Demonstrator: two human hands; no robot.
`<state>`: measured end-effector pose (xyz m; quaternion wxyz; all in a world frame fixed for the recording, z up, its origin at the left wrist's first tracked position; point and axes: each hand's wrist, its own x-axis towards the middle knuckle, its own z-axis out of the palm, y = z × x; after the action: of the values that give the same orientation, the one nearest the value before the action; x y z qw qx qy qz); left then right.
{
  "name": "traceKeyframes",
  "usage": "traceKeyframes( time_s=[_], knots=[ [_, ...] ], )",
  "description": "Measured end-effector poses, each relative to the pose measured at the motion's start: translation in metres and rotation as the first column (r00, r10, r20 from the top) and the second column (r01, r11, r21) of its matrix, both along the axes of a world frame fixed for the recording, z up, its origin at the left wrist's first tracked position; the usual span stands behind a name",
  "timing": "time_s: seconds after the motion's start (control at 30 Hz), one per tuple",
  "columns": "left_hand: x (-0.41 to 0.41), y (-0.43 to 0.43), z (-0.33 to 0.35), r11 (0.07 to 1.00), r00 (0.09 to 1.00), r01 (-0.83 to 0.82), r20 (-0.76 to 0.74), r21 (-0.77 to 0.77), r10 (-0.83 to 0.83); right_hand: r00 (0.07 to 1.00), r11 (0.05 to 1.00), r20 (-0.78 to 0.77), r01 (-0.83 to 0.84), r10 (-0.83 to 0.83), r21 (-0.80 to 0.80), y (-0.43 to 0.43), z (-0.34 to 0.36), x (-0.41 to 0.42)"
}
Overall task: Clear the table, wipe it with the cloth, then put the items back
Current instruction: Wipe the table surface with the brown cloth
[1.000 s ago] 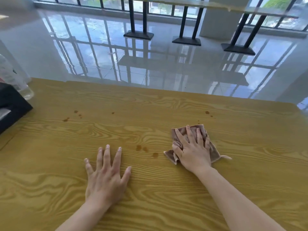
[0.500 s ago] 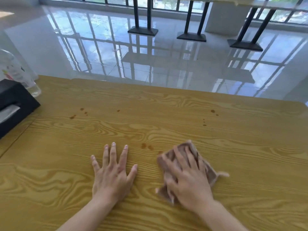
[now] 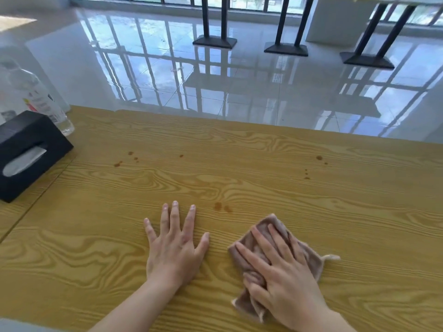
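right hand (image 3: 282, 271) 5 o'clock, fingers flat and spread, pressing brown cloth (image 3: 311, 259) onto wooden table (image 3: 311, 207) | left hand (image 3: 175, 250) 6 o'clock, flat, holding nothing | brown spots (image 3: 221, 207) just beyond | black tissue box (image 3: 28, 152) 9 o'clock | clear bottle (image 3: 36, 97) 10 o'clock — label unreadable

Honey-yellow wooden table top (image 3: 263, 168), patterned with darker brown grain in swirls and straight lines. Small reddish-brown spots (image 3: 221, 207) dot it in scattered clusters. A soft square cloth (image 3: 311, 261) is plain dusty pinkish-brown, with a paler beige loop (image 3: 332, 257) at one corner. A rectangular tissue box (image 3: 31, 130) is matte black, with a pale grey-white tissue (image 3: 24, 161) in its slot. A clear plastic bottle (image 3: 31, 92) bears a white label (image 3: 39, 103) with red and yellow marks. The glossy tiled floor (image 3: 239, 92) is pale grey-white, crossed by a blue-and-white grid of reflected window panes. Metal table legs (image 3: 224, 17) beyond are black.
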<state>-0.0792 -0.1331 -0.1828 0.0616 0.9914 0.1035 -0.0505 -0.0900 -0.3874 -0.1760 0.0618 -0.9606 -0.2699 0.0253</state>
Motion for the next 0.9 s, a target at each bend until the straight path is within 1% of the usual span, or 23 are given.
traceKeyframes(
  time_s=[0.03, 0.07, 0.13, 0.17, 0.2, 0.27, 0.33, 0.37, 0.4, 0.43, 0.47, 0.53, 0.57, 0.6, 0.63, 0.7, 0.73, 0.77, 0.8, 0.83, 0.87, 0.9],
  knots=[
    [0.000, 0.000, 0.000, 1.000, 1.000, 0.007, -0.003, 0.003, -0.007, 0.998, 0.999, 0.033, 0.046, -0.045, -0.025, -0.003, -0.003, 0.018],
    [0.000, 0.000, 0.001, 1.000, 1.000, 0.011, -0.010, 0.008, -0.011, 0.992, 0.992, 0.010, 0.126, -0.126, -0.029, 0.004, -0.001, 0.042],
    [0.000, 0.000, 0.001, 1.000, 1.000, 0.007, -0.013, 0.005, -0.006, 0.948, 0.955, -0.111, 0.297, -0.297, -0.020, 0.037, 0.004, 0.088],
    [0.000, 0.000, 0.002, 1.000, 1.000, 0.012, -0.011, 0.001, -0.012, 0.935, 0.946, -0.145, 0.322, -0.323, -0.031, 0.057, 0.007, 0.100],
    [0.000, 0.002, 0.002, 1.000, 1.000, 0.021, -0.012, -0.002, -0.021, 0.940, 0.953, -0.160, 0.301, -0.301, -0.021, 0.073, 0.007, 0.101],
    [0.004, 0.014, 0.004, 0.998, 0.998, 0.064, -0.005, 0.003, -0.064, 0.975, 0.987, -0.153, 0.163, -0.159, 0.011, 0.086, 0.006, 0.071],
    [0.007, 0.035, 0.005, 0.990, 0.990, 0.138, -0.007, 0.023, -0.138, 0.999, 1.000, -0.039, -0.004, 0.005, 0.027, 0.066, 0.002, 0.025],
    [0.009, 0.044, 0.005, 0.984, 0.984, 0.178, -0.007, 0.032, -0.178, 1.000, 0.999, -0.007, -0.030, 0.030, 0.024, 0.051, 0.004, 0.012],
    [0.009, 0.051, 0.004, 0.976, 0.977, 0.213, -0.007, 0.036, -0.213, 1.000, 1.000, -0.004, -0.012, 0.012, -0.003, 0.036, 0.002, 0.016],
    [0.008, 0.056, 0.003, 0.971, 0.972, 0.237, -0.006, 0.035, -0.237, 0.999, 0.998, -0.006, 0.044, -0.044, -0.033, 0.025, -0.001, 0.031],
    [0.008, 0.058, 0.001, 0.968, 0.968, 0.250, -0.003, 0.033, -0.250, 0.989, 0.988, -0.045, 0.142, -0.144, -0.057, 0.022, -0.002, 0.053],
    [0.008, 0.057, 0.001, 0.968, 0.968, 0.250, 0.013, 0.019, -0.250, 0.923, 0.932, -0.133, 0.356, -0.361, -0.062, 0.041, 0.001, 0.102],
    [0.007, 0.056, 0.002, 0.970, 0.969, 0.244, 0.025, 0.005, -0.244, 0.897, 0.914, -0.175, 0.401, -0.405, -0.060, 0.060, 0.004, 0.118],
    [0.007, 0.056, 0.003, 0.971, 0.970, 0.240, 0.036, -0.006, -0.240, 0.893, 0.914, -0.200, 0.403, -0.404, -0.047, 0.080, 0.006, 0.125],
    [0.006, 0.057, 0.004, 0.972, 0.971, 0.235, 0.041, -0.014, -0.234, 0.914, 0.934, -0.201, 0.356, -0.352, -0.021, 0.098, 0.008, 0.121],
    [0.006, 0.059, 0.002, 0.972, 0.971, 0.234, 0.052, -0.024, -0.233, 0.975, 0.988, -0.161, 0.157, -0.154, 0.008, 0.114, 0.009, 0.087],
    [0.006, 0.061, 0.000, 0.968, 0.968, 0.248, 0.048, -0.022, -0.247, 0.989, 0.998, -0.137, 0.061, -0.058, 0.015, 0.106, 0.008, 0.067],
    [0.005, 0.061, -0.002, 0.966, 0.965, 0.258, 0.043, -0.020, -0.257, 0.993, 0.999, -0.116, 0.032, -0.030, 0.012, 0.089, 0.009, 0.054],
    [0.005, 0.061, -0.004, 0.965, 0.964, 0.262, 0.037, -0.018, -0.262, 0.992, 0.998, -0.113, 0.063, -0.064, -0.009, 0.067, 0.010, 0.055],
    [0.007, 0.060, -0.005, 0.964, 0.963, 0.267, 0.030, -0.009, -0.267, 0.983, 0.988, -0.104, 0.143, -0.149, -0.061, 0.044, 0.009, 0.068],
    [0.010, 0.058, -0.006, 0.960, 0.960, 0.280, 0.019, 0.002, -0.280, 0.959, 0.962, -0.101, 0.256, -0.265, -0.096, 0.023, 0.007, 0.087],
    [0.016, 0.055, -0.007, 0.953, 0.953, 0.303, 0.012, 0.008, -0.303, 0.914, 0.918, -0.111, 0.379, -0.391, -0.113, 0.009, 0.007, 0.110]
  ],
)
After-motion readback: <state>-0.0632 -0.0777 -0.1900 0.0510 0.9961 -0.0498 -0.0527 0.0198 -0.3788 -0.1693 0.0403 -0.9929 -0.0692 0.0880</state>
